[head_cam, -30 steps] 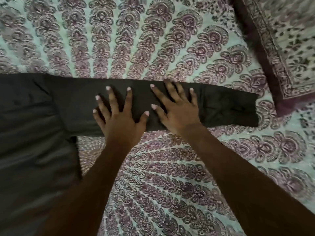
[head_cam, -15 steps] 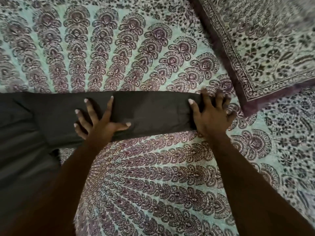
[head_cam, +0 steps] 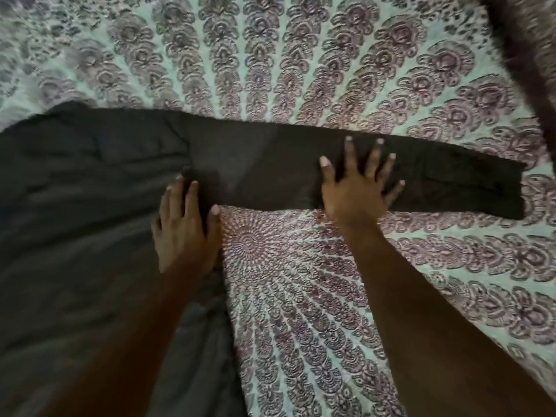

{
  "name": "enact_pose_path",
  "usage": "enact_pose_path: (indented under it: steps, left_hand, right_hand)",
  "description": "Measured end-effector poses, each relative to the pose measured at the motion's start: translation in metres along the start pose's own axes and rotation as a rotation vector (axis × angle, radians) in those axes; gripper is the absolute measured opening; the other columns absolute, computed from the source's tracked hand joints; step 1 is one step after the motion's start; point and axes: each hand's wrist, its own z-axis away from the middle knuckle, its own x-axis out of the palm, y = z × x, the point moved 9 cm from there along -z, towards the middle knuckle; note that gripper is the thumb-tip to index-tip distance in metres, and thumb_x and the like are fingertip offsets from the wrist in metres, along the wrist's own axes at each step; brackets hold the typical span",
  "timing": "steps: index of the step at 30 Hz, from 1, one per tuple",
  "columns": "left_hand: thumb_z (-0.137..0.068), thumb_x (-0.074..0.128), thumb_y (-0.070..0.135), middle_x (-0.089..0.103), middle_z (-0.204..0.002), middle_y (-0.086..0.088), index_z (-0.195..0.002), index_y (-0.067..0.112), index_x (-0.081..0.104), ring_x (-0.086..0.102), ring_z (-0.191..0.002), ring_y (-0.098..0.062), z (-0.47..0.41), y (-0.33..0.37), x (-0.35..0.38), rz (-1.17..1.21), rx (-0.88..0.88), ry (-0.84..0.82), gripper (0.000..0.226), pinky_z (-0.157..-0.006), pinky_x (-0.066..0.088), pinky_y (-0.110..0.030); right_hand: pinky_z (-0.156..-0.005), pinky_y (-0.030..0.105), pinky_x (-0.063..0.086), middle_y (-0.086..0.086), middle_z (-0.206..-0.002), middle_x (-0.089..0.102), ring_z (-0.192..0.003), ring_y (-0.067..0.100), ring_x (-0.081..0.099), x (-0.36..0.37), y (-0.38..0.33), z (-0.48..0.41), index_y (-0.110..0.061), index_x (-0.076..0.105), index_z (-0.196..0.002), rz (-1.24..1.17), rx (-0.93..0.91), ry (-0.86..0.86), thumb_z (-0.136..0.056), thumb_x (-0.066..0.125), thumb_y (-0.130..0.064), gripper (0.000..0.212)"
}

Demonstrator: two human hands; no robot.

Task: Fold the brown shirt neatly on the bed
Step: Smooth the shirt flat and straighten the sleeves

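Note:
The brown shirt point(head_cam: 75, 206) lies flat on the bed, its body filling the left side of the view. One long sleeve point(head_cam: 270, 167) stretches out to the right, ending in a cuff near the right edge. My left hand point(head_cam: 185, 230) rests flat on the shirt at the armpit, where the sleeve meets the body, fingers straight. My right hand point(head_cam: 358, 188) presses on the middle of the sleeve with fingers spread. The shirt's left part runs out of the frame.
The bed is covered by a pale green sheet point(head_cam: 301, 70) with purple mandala patterning. A dark-edged patterned pillow point(head_cam: 529, 64) sits at the upper right corner, close to the cuff.
My right hand has come back from the cuff end to the middle of the sleeve. My left hand has slid left to the armpit. The view has shifted left.

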Motion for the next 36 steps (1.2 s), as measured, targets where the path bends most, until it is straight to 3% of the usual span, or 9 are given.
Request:
enact_pose_path:
  steps: [2, 8, 13, 18, 23, 27, 30, 33, 36]
  left_hand:
    - [-0.101, 0.035, 0.056, 0.018, -0.173, -0.002, -0.161, 0.022, 0.030, 0.019, -0.159, -0.029, 0.034, -0.029, 0.008, -0.081, 0.007, -0.042, 0.069, -0.120, 0.026, -0.060]
    - [-0.098, 0.035, 0.066, 0.006, -0.175, 0.001, -0.166, 0.024, 0.016, 0.008, -0.162, -0.025, 0.116, -0.046, 0.017, -0.187, 0.143, -0.150, 0.082, -0.126, 0.018, -0.053]
    - [-0.098, 0.037, 0.065, 0.011, -0.174, -0.003, -0.165, 0.018, 0.022, 0.012, -0.161, -0.026, 0.155, -0.049, 0.020, -0.178, 0.230, -0.206, 0.083, -0.125, 0.022, -0.053]
    - [-0.098, 0.042, 0.062, 0.010, -0.175, -0.005, -0.165, 0.019, 0.021, 0.014, -0.161, -0.029, 0.202, -0.081, 0.011, -0.189, 0.147, -0.222, 0.082, -0.124, 0.021, -0.054]
    - [-0.094, 0.048, 0.064, 0.014, -0.174, -0.004, -0.164, 0.016, 0.025, 0.016, -0.160, -0.029, 0.257, -0.065, 0.021, -0.110, 0.384, -0.253, 0.087, -0.125, 0.020, -0.055]
    - [-0.094, 0.050, 0.065, 0.015, -0.174, -0.002, -0.163, 0.017, 0.029, 0.018, -0.160, -0.026, 0.288, -0.065, 0.019, -0.066, 0.506, -0.281, 0.087, -0.121, 0.028, -0.056]
    - [-0.098, 0.048, 0.057, 0.025, -0.171, -0.006, -0.158, 0.012, 0.038, 0.024, -0.158, -0.027, 0.269, -0.092, -0.003, 0.000, 0.354, -0.167, 0.076, -0.122, 0.029, -0.054]
    - [-0.098, 0.044, 0.058, 0.018, -0.173, -0.008, -0.162, 0.010, 0.029, 0.017, -0.160, -0.028, 0.236, -0.129, -0.014, -0.083, 0.138, -0.157, 0.082, -0.125, 0.024, -0.053]
    - [-0.097, 0.039, 0.066, 0.005, -0.175, -0.003, -0.165, 0.014, 0.017, 0.007, -0.161, -0.028, 0.244, -0.135, -0.007, -0.161, 0.202, -0.243, 0.089, -0.126, 0.020, -0.056]
  right_hand:
    - [-0.124, 0.064, -0.001, 0.014, -0.173, 0.005, -0.158, 0.042, -0.003, -0.003, -0.028, 0.009, -0.034, 0.022, -0.162, 0.027, -0.034, 0.060, -0.097, 0.028, -0.076, 0.078]
    - [-0.124, 0.064, 0.009, 0.007, -0.173, 0.008, -0.160, 0.033, 0.002, 0.065, -0.187, 0.097, -0.042, 0.026, -0.160, 0.196, -0.998, -0.081, -0.098, 0.038, -0.065, 0.067]
    - [-0.121, 0.066, 0.006, 0.005, -0.174, 0.007, -0.160, 0.031, 0.001, 0.081, -0.182, 0.164, -0.040, 0.020, -0.162, 0.448, -1.379, -0.088, -0.103, 0.028, -0.066, 0.065]
    - [-0.122, 0.065, 0.003, 0.005, -0.174, 0.003, -0.160, 0.029, 0.001, 0.068, -0.134, 0.206, -0.045, 0.016, -0.162, 0.558, -1.450, -0.172, -0.102, 0.027, -0.070, 0.066]
    - [-0.124, 0.062, 0.008, 0.008, -0.173, 0.010, -0.160, 0.030, 0.006, 0.065, -0.201, 0.193, -0.041, 0.022, -0.162, 0.391, -1.226, -0.026, -0.101, 0.029, -0.073, 0.069]
    - [-0.123, 0.060, 0.015, 0.006, -0.173, 0.015, -0.160, 0.030, 0.010, 0.105, -0.219, 0.220, -0.036, 0.025, -0.162, 0.423, -1.222, -0.095, -0.099, 0.029, -0.072, 0.072]
    - [-0.122, 0.060, 0.017, 0.004, -0.174, 0.008, -0.160, 0.028, 0.004, 0.097, -0.169, 0.249, -0.038, 0.020, -0.163, 0.411, -1.234, -0.133, -0.101, 0.032, -0.071, 0.071]
    - [-0.121, 0.062, 0.019, 0.007, -0.173, 0.006, -0.160, 0.031, 0.003, 0.075, -0.099, 0.296, -0.038, 0.018, -0.163, 0.458, -1.281, -0.214, -0.101, 0.035, -0.071, 0.072]
    - [-0.119, 0.066, 0.021, 0.011, -0.173, 0.004, -0.160, 0.035, 0.006, 0.065, -0.057, 0.321, -0.041, 0.017, -0.162, 0.508, -1.325, -0.331, -0.099, 0.031, -0.074, 0.073]
